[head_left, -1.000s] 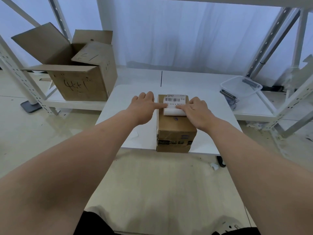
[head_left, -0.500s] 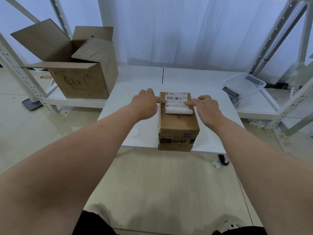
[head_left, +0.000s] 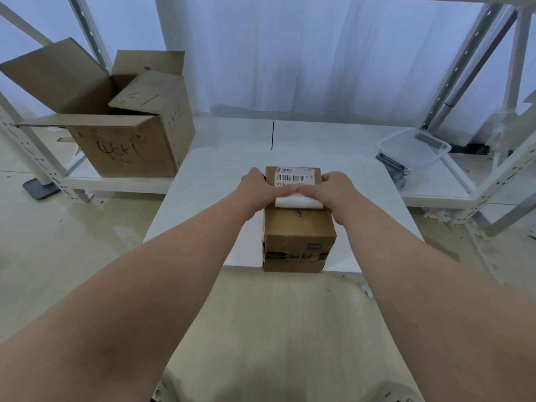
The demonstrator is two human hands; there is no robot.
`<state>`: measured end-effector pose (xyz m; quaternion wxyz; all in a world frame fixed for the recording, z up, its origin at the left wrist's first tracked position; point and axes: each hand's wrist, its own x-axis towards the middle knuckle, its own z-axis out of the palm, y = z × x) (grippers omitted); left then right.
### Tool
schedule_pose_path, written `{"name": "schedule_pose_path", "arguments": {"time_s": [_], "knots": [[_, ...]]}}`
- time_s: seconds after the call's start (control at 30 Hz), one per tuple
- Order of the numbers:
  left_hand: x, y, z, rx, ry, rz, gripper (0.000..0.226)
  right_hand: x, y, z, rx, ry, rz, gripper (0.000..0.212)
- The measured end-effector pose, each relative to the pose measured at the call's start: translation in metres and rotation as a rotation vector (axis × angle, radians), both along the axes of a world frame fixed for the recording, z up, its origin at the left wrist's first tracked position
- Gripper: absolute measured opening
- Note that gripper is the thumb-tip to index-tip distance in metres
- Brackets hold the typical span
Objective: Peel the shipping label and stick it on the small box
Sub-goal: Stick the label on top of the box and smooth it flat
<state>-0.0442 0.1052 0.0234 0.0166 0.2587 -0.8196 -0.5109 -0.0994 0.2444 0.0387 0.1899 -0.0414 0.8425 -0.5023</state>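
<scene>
A small brown cardboard box [head_left: 298,236] stands at the near edge of a white table [head_left: 203,204]. A white shipping label [head_left: 293,177] with a barcode lies on the far half of the box top. Its near end curls up as a white roll just below my thumbs. My left hand [head_left: 256,192] rests on the box's left top edge and my right hand [head_left: 340,192] on its right top edge. Both thumbs meet in the middle and press down on the label.
A large open cardboard box [head_left: 127,134] sits on a low white shelf at the left. A clear plastic tub [head_left: 414,147] with dark parts beside it lies on the shelf at the right. Metal rack posts stand on both sides, and a white curtain hangs behind.
Both hands have moved inward over the label, so the thumbs now meet at its middle. The view has shifted slightly.
</scene>
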Motion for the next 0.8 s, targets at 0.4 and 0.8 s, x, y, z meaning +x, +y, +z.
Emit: {"name": "schedule_pose_path", "arguments": {"time_s": [0.4, 0.8], "knots": [[0.004, -0.008, -0.002, -0.224, 0.070, -0.038, 0.036, 0.001, 0.009, -0.002, 0.003, 0.040, 0.019, 0.038], [0.008, -0.015, -0.006, -0.712, 0.095, -0.070, 0.048, -0.001, 0.016, -0.008, 0.100, 0.163, 0.069, 0.054]]}}
